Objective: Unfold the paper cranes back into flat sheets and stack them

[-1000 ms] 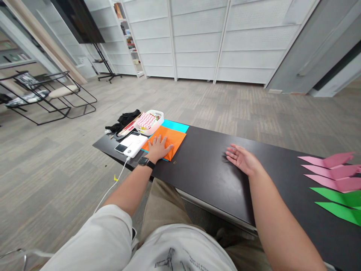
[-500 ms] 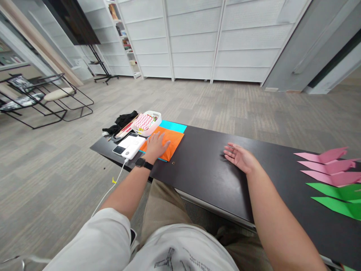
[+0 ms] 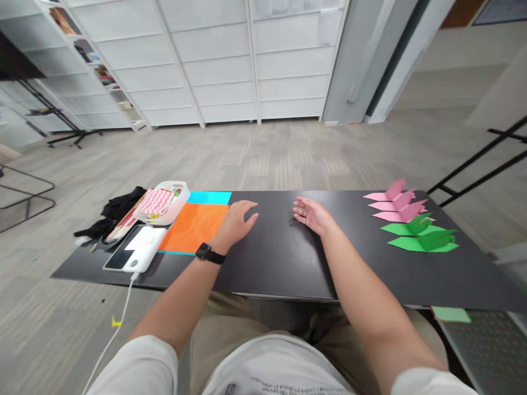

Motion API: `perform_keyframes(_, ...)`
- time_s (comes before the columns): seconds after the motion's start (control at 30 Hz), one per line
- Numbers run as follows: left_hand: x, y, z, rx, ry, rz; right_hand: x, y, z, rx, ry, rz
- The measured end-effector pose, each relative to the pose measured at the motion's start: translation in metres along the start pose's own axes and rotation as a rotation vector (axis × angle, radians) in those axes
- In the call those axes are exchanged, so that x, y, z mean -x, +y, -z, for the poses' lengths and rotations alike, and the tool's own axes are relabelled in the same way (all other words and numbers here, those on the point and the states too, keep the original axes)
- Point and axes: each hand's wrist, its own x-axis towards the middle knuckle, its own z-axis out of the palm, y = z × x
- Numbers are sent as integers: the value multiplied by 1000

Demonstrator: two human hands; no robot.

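My left hand [image 3: 237, 221], a black watch at its wrist, is just right of the orange paper [image 3: 193, 227], fingers stretched and thumb apart, holding nothing. The orange sheet lies flat with blue paper [image 3: 209, 198] showing along its far and near edges. My right hand [image 3: 313, 215] hovers or rests over the middle of the dark table [image 3: 280, 258], palm turned inward, fingers loosely curled and apart, with nothing in it. Folded pink paper shapes [image 3: 397, 204] and folded green paper shapes [image 3: 424, 236] stand in a row at the right, away from both hands.
To the left sit a white basket [image 3: 181, 204] with a pink zigzag packet, a white power bank [image 3: 145, 249] with a cable, a phone beneath it, and a black cloth [image 3: 123, 203]. A black metal frame [image 3: 473, 164] stands past the table's right end.
My left hand has left the orange paper and moved right, toward my right hand. The orange sheet now lies flatter. The view has turned right, showing all the folded shapes.
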Motion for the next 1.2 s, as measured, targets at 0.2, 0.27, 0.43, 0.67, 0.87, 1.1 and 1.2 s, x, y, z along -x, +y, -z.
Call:
perform_keyframes(0.2,-36,38,-58,209,-58,-93,-4,-10,9,-59,214,207)
perform_keyframes(0.27,-43,43,-79,305,-50,-63,-5,-13,13,-55,265,268)
perform_keyframes(0.43,-49,41,-118,581,54,246,0,-28,27,55,471,599)
perform_keyframes(0.67,-46,32,-115,721,27,336,73,-58,87,325,739,1044)
perform_keyframes(0.87,-41,34,-112,689,1,309,160,-57,186,765,1538,1046)
perform_keyframes(1.1,-45,34,-114,728,-18,306,176,-70,227,1192,1441,460)
perform_keyframes(1.2,-45,33,-115,765,-15,301,189,-73,223,1251,1414,358)
